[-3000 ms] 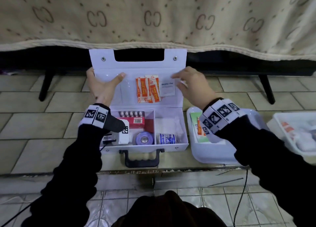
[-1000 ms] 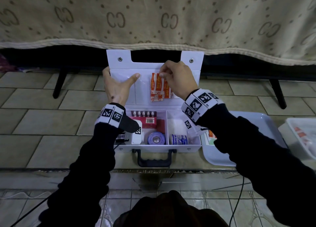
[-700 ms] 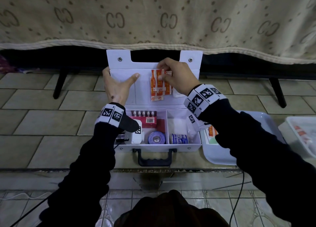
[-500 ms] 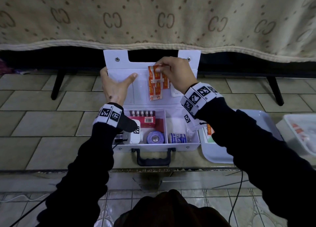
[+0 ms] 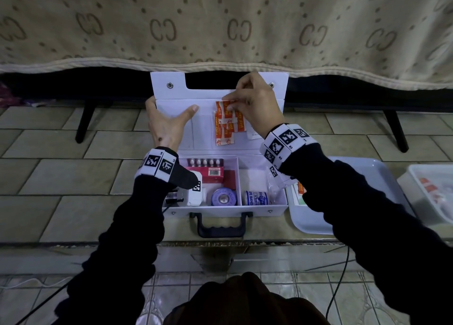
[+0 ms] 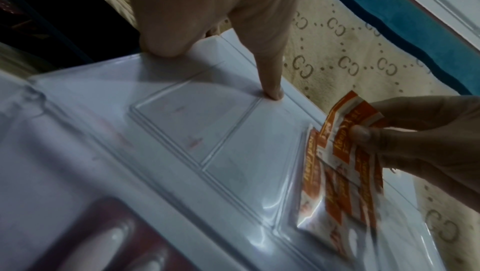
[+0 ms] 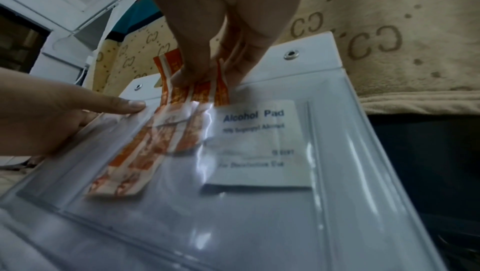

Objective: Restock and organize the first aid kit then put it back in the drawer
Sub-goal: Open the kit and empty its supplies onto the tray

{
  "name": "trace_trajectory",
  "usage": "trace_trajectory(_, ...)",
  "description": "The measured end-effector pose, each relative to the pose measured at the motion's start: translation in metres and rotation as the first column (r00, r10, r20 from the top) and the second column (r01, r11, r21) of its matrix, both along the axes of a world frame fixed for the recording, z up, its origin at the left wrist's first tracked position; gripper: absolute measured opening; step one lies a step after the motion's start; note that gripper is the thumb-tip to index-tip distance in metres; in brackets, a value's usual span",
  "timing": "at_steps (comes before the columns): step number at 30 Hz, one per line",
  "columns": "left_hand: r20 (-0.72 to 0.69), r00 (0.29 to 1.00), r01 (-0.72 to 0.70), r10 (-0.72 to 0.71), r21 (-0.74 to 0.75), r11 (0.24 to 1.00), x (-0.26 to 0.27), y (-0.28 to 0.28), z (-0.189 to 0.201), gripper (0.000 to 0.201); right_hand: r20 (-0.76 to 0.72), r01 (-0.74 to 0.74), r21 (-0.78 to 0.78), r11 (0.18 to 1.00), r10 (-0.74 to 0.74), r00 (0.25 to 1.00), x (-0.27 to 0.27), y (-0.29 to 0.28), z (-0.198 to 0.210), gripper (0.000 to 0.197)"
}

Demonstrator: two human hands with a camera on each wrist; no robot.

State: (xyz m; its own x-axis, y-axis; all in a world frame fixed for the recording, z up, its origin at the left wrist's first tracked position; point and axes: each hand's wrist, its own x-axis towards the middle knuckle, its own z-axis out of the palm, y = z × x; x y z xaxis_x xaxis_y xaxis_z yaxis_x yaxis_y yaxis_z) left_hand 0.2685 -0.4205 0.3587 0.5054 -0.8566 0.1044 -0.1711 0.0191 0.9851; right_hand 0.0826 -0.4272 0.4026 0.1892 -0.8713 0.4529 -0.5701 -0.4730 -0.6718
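The white first aid kit [image 5: 220,208] stands open on a tiled ledge, its lid [image 5: 171,89] raised toward the bed. My left hand [image 5: 169,114] grips the lid's left edge, thumb [image 7: 130,104] pressed on the clear pockets. My right hand [image 5: 232,104] pinches the top of a bunch of orange-and-white plasters [image 5: 224,128], whose lower ends sit inside a middle pocket [image 6: 337,172]. An alcohol pad [image 7: 259,142] lies in the pocket to their right. The base holds a blister strip [image 5: 204,162], a red box [image 5: 208,174], a tape roll [image 5: 223,198] and a bandage roll [image 5: 256,198].
A pale tray [image 5: 367,177] lies just right of the kit under my right forearm. A white bin [image 5: 429,190] with packets is at the far right. A patterned blanket [image 5: 220,30] hangs behind the lid, black bed legs [image 5: 83,121] beside it. The ledge drops off in front.
My right hand moved left from the alcohol pad's pocket to the plasters, took hold of them and raised them partly out of the pocket. My left hand stayed on the lid.
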Motion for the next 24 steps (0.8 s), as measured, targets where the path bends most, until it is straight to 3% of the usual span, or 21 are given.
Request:
trace_trajectory(4, -0.007, 1.000, -0.003, 0.003, -0.004, 1.000, -0.001, 0.000, 0.001, 0.077, 0.004, 0.022, 0.039, 0.999, -0.022, 1.000, 0.001, 0.003, 0.005, 0.017)
trace_trajectory(10, -0.003, 1.000, -0.001, 0.001, -0.003, 1.000, 0.000, 0.000, 0.000, 0.078, 0.224, 0.080, 0.136, 0.987, -0.110, 0.968, -0.003, -0.008, 0.021, 0.013)
trace_trajectory(16, -0.002, 1.000, 0.000, 0.000, -0.014, 1.000, 0.001, -0.002, -0.001, 0.077, 0.470, 0.129, 0.124, 0.984, -0.173, 0.865, -0.021, -0.017, 0.036, 0.016)
trace_trajectory(21, -0.005, 1.000, -0.002, 0.002, -0.030, 1.000, 0.001, -0.004, -0.004, 0.074, 0.536, 0.121, 0.194, 0.973, -0.209, 0.818, -0.054, -0.007, 0.041, 0.010)
trace_trajectory(24, -0.001, 1.000, -0.006, 0.006, -0.052, 0.999, 0.002, -0.007, -0.008, 0.074, 0.437, 0.183, 0.234, 0.955, -0.272, 0.857, -0.094, 0.004, 0.032, 0.018)
